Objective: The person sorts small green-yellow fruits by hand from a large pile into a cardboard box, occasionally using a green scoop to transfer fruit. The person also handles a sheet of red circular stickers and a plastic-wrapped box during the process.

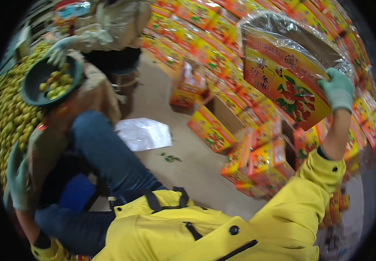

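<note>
My right hand [338, 89], in a green glove, grips the edge of an open cardboard fruit box [285, 84] lined with clear plastic film. The box is printed red and yellow with a picture of jujubes and hangs tilted at the upper right. Its inside looks bare where it can be seen. At the lower left, my left hand [19, 177], also gloved, has its fingers spread beside the heap of green-yellow jujubes [15, 104] and holds nothing. Farther up, a dark green plastic bowl [75, 78] contains several of the fruits.
A co-worker's gloved hand [57, 52] rests at the bowl's rim. Rows of printed boxes [207, 52] line the upper right, with open boxes [210, 130] nearer. On the floor lie a white sheet [145, 133] and a leafy sprig [170, 158].
</note>
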`<action>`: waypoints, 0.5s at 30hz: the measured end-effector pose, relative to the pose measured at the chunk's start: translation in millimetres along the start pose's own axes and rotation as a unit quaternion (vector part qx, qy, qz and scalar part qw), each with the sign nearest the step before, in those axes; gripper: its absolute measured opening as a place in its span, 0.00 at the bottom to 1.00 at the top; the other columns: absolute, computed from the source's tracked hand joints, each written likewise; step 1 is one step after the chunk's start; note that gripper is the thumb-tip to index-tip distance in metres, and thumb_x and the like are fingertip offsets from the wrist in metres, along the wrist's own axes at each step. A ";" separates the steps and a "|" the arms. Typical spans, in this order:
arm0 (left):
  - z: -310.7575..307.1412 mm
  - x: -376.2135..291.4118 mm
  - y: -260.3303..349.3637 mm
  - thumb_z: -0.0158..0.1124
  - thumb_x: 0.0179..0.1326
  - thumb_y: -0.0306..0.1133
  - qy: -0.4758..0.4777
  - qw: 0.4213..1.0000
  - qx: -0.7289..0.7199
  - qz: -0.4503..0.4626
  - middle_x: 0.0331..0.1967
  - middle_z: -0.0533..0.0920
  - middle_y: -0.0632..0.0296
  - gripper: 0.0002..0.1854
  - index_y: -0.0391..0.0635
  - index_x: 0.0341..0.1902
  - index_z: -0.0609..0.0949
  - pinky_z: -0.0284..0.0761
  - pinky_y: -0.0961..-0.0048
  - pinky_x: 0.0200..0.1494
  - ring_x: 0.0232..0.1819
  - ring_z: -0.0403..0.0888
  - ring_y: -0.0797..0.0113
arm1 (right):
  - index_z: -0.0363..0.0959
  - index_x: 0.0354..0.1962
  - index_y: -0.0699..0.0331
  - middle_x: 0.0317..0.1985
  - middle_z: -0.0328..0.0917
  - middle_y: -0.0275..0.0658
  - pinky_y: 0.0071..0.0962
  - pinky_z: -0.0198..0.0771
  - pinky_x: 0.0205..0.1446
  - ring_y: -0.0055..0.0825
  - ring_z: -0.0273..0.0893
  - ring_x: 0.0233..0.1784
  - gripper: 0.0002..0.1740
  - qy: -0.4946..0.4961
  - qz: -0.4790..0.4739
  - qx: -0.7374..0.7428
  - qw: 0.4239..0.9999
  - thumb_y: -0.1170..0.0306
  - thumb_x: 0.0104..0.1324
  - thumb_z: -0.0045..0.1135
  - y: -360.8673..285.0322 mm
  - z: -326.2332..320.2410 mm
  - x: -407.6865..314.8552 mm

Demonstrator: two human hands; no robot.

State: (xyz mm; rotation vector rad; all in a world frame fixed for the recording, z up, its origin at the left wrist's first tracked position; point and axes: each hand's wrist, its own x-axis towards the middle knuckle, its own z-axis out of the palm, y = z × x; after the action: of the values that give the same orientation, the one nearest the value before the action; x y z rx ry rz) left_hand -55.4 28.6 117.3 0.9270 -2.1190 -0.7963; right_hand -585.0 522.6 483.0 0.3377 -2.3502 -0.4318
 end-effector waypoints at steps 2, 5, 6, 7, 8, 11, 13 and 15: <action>37.8 15.8 77.7 0.62 0.64 0.24 0.043 0.986 -0.122 0.103 0.72 0.68 0.49 0.34 0.35 0.74 0.65 0.63 0.64 0.73 0.72 0.66 0.58 | 0.80 0.40 0.58 0.40 0.82 0.50 0.44 0.73 0.44 0.50 0.81 0.44 0.15 0.075 -0.037 0.085 0.993 0.63 0.55 0.70 -17.7 -19.3 -24.5; 47.9 35.9 166.2 0.69 0.60 0.32 0.090 0.960 -0.040 0.260 0.70 0.72 0.51 0.38 0.37 0.73 0.67 0.64 0.63 0.72 0.71 0.70 0.59 | 0.78 0.36 0.62 0.33 0.80 0.46 0.38 0.72 0.44 0.46 0.77 0.37 0.14 0.244 -0.204 0.225 0.921 0.74 0.51 0.72 -89.9 2.7 -55.3; 48.2 35.5 193.8 0.70 0.60 0.36 0.099 0.955 -0.137 0.244 0.69 0.72 0.51 0.39 0.39 0.73 0.67 0.64 0.61 0.72 0.70 0.70 0.59 | 0.78 0.36 0.63 0.35 0.80 0.45 0.37 0.72 0.46 0.44 0.77 0.39 0.15 0.295 -0.249 0.259 0.885 0.76 0.50 0.73 -106.1 -8.7 -66.9; 32.8 33.5 219.4 0.70 0.60 0.41 0.124 0.947 -0.150 0.254 0.70 0.72 0.51 0.40 0.41 0.74 0.67 0.65 0.60 0.72 0.69 0.71 0.58 | 0.77 0.35 0.64 0.34 0.79 0.43 0.36 0.71 0.46 0.43 0.77 0.39 0.15 0.307 -0.290 0.300 0.855 0.74 0.51 0.74 -126.0 -15.8 -73.8; 6.3 36.2 228.1 0.65 0.66 0.52 0.139 0.946 -0.115 0.269 0.76 0.64 0.53 0.43 0.43 0.78 0.61 0.56 0.58 0.76 0.76 0.60 0.54 | 0.76 0.35 0.65 0.33 0.78 0.42 0.37 0.72 0.49 0.44 0.77 0.40 0.15 0.327 -0.321 0.330 0.825 0.73 0.52 0.74 -140.7 -31.7 -82.5; -52.5 24.8 215.5 0.65 0.66 0.53 0.176 0.950 -0.255 0.050 0.69 0.72 0.56 0.39 0.44 0.74 0.68 0.73 0.63 0.64 0.69 0.71 0.62 | 0.76 0.35 0.66 0.33 0.76 0.42 0.42 0.73 0.58 0.46 0.77 0.42 0.15 0.370 -0.424 0.421 0.712 0.72 0.52 0.74 -192.4 -54.3 -103.5; -90.9 -5.5 198.1 0.66 0.65 0.49 0.033 0.985 -0.155 -0.073 0.54 0.82 0.61 0.30 0.43 0.64 0.78 0.78 0.68 0.56 0.54 0.81 0.67 | 0.77 0.35 0.65 0.34 0.78 0.45 0.49 0.73 0.61 0.47 0.79 0.42 0.13 0.392 -0.449 0.459 0.659 0.80 0.50 0.64 -233.0 -58.9 -120.5; -90.7 -60.0 171.7 0.66 0.63 0.41 0.036 0.976 -0.189 -0.098 0.55 0.82 0.60 0.27 0.41 0.63 0.78 0.77 0.69 0.56 0.52 0.80 0.68 | 0.78 0.35 0.66 0.34 0.79 0.44 0.49 0.74 0.58 0.45 0.80 0.41 0.14 0.396 -0.508 0.492 0.586 0.82 0.47 0.60 -269.6 -52.9 -133.0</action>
State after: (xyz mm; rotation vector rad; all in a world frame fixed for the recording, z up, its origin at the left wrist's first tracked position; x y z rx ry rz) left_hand -18.3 148.7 277.0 0.9477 -1.7465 -1.1990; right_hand -421.7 313.6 332.0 1.9563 -1.0226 0.5543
